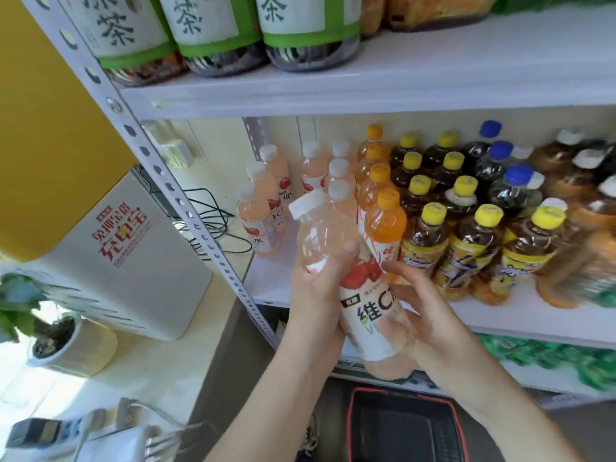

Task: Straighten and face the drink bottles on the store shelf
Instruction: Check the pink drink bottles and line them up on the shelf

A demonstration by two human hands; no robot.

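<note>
Head view shows you holding a clear plastic bottle of pale pink drink with a white screw cap (pixel 370 315) in both hands, out in front of the white metal middle shelf (pixel 533 318), tilted with its cap up and to the left. Your left hand (pixel 313 295) wraps the bottle above the label, thumb on the front; your right hand (pixel 430 325) curls round the lower body near the base. That two-handed hold looks meant for turning the label toward you (its red fruit and black lettering face the camera) before setting it down. Its likely slot is among the matching pink bottles (pixel 263 225), left of the orange-capped orange drinks (pixel 385 225).
</note>
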